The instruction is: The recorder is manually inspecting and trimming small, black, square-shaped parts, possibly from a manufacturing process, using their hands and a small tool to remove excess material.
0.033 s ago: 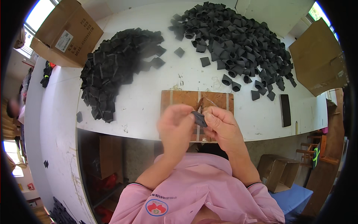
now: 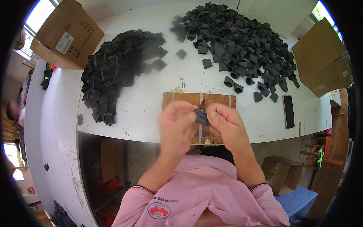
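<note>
Both hands up over the board, pinching one small black piece between them.

The left hand point(image 2: 177, 126) and the right hand point(image 2: 226, 123) meet above the wooden board point(image 2: 181, 97) at the near edge of the white table point(image 2: 151, 98); the black piece point(image 2: 202, 117) sits between the fingertips of both, gripped from either side, held clear of the board; left of the board lies a heap of flat black pieces point(image 2: 117, 68); further back and to the right spreads a bigger pile of curled black pieces point(image 2: 234, 38), a few strays lying loose near the board; a dark flat bar point(image 2: 289, 111) rests to the right; cardboard boxes stand at the far left corner point(image 2: 68, 34) and the right point(image 2: 321, 56).
</note>
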{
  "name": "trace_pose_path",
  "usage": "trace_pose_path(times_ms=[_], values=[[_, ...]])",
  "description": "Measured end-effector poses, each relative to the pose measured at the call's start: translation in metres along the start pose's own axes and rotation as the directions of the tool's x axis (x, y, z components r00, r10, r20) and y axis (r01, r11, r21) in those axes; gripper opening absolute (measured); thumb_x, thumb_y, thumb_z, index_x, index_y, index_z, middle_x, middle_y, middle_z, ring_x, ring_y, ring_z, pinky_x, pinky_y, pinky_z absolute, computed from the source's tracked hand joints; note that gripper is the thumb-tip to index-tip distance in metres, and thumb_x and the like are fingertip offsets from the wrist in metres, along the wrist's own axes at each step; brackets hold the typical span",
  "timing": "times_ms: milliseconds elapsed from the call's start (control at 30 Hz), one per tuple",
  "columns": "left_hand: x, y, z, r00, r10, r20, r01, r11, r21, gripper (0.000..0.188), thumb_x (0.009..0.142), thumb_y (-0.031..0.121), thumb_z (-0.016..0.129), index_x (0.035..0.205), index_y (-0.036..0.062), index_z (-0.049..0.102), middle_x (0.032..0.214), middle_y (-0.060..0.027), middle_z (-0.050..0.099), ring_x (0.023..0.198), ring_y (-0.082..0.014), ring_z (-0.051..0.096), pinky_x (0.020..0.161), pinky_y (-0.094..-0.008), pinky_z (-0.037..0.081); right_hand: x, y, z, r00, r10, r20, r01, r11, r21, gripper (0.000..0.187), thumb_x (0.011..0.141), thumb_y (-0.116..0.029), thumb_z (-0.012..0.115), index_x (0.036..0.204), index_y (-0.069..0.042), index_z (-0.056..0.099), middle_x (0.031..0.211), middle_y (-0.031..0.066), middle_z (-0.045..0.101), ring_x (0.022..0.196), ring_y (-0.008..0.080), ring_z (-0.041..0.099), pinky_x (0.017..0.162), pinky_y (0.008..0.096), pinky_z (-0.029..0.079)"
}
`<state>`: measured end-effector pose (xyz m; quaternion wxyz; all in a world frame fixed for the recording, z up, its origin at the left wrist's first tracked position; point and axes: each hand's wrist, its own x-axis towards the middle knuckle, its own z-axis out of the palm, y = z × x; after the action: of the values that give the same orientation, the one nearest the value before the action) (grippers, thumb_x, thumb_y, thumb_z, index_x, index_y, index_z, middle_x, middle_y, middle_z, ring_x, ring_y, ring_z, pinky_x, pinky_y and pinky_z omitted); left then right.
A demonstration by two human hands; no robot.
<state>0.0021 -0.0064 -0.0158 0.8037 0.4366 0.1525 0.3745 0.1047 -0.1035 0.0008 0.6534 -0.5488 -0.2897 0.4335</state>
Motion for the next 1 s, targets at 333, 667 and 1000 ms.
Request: trace_pose_path(times_ms=[333,667,1000], values=[[0.009,-0.002,-0.022,0.858,-0.418,0.299,0.508,0.606,-0.612,0.020,0.084,0.003,0.046,0.103,-0.0027,0.048,0.078,-0.0114,0.059,0.032,-0.0043,0.030,0.033,-0.0176,0.026,0.027,0.003,-0.010,0.985,0.072,0.158,-0.088,0.991,0.098,0.023,0.088,-0.022,0.051,0.077,-0.003,0.054,0.060,-0.0081,0.040,0.055,0.0015,0.034,0.048,0.0174,0.029],[0.030,0.018,0.000,0.843,0.333,0.422,-0.531,0.632,0.564,0.030,0.071,-0.004,0.057,0.101,0.0019,0.056,0.091,-0.0095,0.058,0.082,-0.0176,0.056,0.070,-0.0252,0.044,0.004,-0.012,0.003,0.736,-0.677,-0.018,0.441,0.499,-0.746,0.040,0.065,-0.025,0.072,0.092,-0.001,0.055,0.083,0.0085,0.053,0.074,0.0227,0.053,0.055,0.0286,0.044],[0.011,0.020,0.023,0.979,0.086,-0.187,-0.111,0.985,-0.131,0.010,0.089,0.011,0.047,0.087,0.0011,0.050,0.085,-0.0059,0.052,0.078,-0.0116,0.048,0.074,-0.0264,0.040,0.018,-0.012,0.019,0.517,-0.840,0.163,0.469,0.119,-0.875,0.024,0.060,-0.005,0.068,0.081,0.000,0.056,0.073,0.0062,0.049,0.062,0.0202,0.049,0.048,0.0276,0.041]])
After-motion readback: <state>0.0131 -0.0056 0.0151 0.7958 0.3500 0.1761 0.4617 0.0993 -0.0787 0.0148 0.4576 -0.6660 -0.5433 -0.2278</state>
